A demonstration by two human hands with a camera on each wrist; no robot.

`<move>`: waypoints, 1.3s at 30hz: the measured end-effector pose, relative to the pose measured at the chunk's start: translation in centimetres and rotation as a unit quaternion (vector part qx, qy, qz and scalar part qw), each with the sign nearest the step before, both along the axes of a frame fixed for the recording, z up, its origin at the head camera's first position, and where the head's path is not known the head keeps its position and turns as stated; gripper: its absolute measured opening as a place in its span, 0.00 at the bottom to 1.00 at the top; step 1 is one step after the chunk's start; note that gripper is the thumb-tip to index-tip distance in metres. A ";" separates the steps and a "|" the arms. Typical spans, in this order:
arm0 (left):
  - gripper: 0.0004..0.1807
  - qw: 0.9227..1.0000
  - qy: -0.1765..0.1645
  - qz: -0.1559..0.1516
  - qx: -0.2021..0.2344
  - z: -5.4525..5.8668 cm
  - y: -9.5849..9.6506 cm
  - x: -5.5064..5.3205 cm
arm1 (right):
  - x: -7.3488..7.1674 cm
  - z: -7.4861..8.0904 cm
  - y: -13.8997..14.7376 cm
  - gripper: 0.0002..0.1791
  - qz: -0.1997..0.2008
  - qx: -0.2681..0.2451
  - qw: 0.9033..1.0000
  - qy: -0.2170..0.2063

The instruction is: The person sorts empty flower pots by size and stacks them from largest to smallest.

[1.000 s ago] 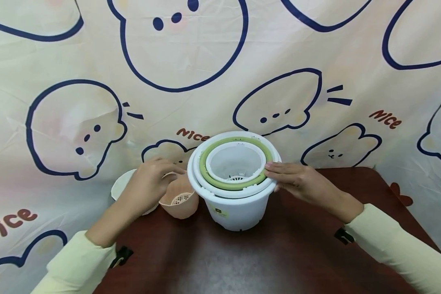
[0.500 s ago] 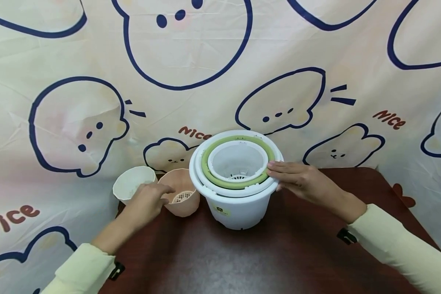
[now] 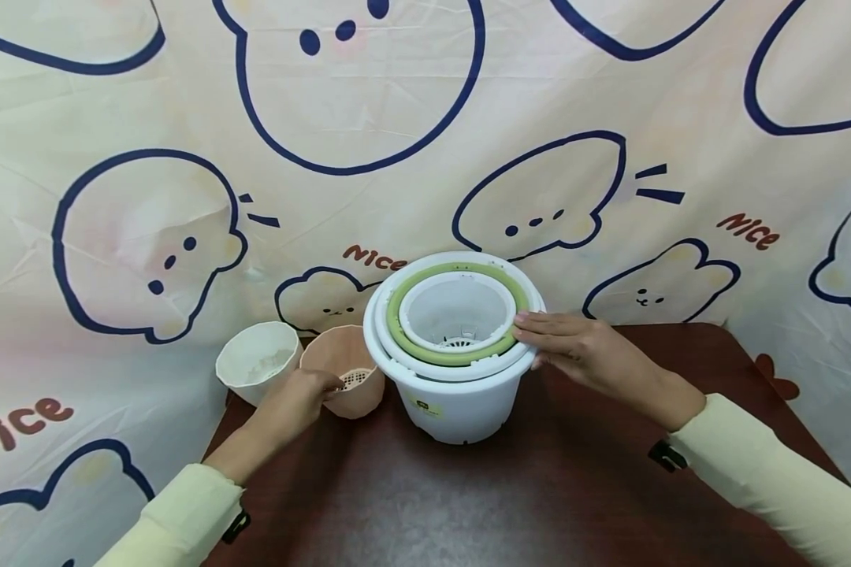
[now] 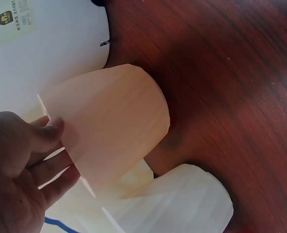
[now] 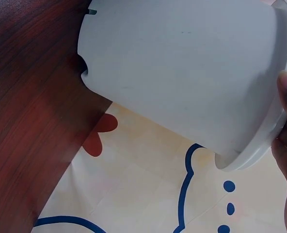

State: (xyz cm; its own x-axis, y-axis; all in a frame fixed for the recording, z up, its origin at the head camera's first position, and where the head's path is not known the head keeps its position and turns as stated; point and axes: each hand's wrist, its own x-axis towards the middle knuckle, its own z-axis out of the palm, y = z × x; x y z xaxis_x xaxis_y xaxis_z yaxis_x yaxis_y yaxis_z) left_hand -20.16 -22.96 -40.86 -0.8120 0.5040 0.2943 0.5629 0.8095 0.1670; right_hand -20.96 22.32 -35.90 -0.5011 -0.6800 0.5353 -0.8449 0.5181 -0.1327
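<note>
My left hand [image 3: 302, 399] pinches the front rim of a peach flowerpot [image 3: 354, 405], which has a perforated grid in its bottom. In the left wrist view the thumb presses the pot's outer wall, with the fingers inside the rim. Beside it stands a stack of nested pots: a large white flowerpot [image 3: 461, 413] outside, a green-rimmed pot [image 3: 436, 357] within, and a small white pot [image 3: 443, 311] innermost. My right hand [image 3: 585, 350] grips the stack's right edge, fingers over the rims and thumb against the large pot's outer lip.
A small white faceted pot [image 3: 251, 358] stands left of the peach one, something pale inside it. All the pots are on a dark red-brown table [image 3: 574, 488]. Close behind hangs a cartoon-printed cloth [image 3: 397, 213].
My left hand has come down from above the two small pots to the peach pot's front rim and taken hold of it. My right hand has stayed at the stack's edge.
</note>
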 end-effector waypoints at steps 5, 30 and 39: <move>0.14 0.999 0.001 0.000 -0.038 -0.1 -0.1 0.0 | 0.0 0.0 0.0 0.33 -0.001 0.000 1.000 0.000; 0.20 0.996 0.047 0.021 -0.069 0.0 -0.2 0.2 | 0.2 0.0 0.0 0.32 -0.014 0.003 1.000 -0.007; 0.19 0.993 0.099 0.041 -0.045 1.9 -0.2 0.6 | 0.3 0.0 0.0 0.33 -0.013 0.004 1.000 0.001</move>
